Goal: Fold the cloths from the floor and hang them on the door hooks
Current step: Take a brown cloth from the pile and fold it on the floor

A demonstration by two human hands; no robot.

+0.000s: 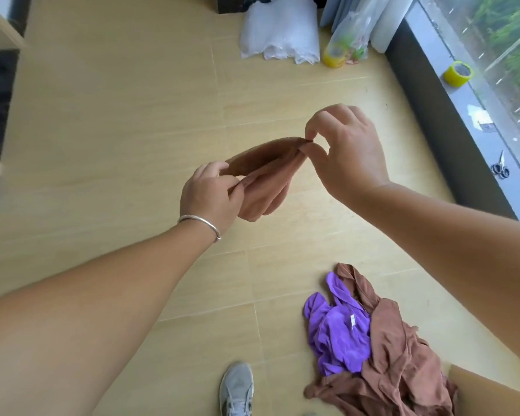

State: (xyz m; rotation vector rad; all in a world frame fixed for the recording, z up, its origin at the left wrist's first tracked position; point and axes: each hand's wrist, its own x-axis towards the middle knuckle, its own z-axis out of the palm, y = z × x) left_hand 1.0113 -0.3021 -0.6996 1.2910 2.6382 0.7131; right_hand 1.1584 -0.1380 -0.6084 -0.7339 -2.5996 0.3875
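A brown cloth hangs in the air between both hands, doubled over. My left hand, with a silver bangle on the wrist, grips its near corner. My right hand pinches the far corner between thumb and fingertips. On the floor at the lower right lies a heap of cloths: a purple cloth on top of crumpled brown cloths. No door hooks are in view.
White plastic bags and a yellow tape roll lie on the floor at the top. Another yellow tape roll and scissors rest on the window sill at right. A grey shoe stands at the bottom. Furniture edges at left.
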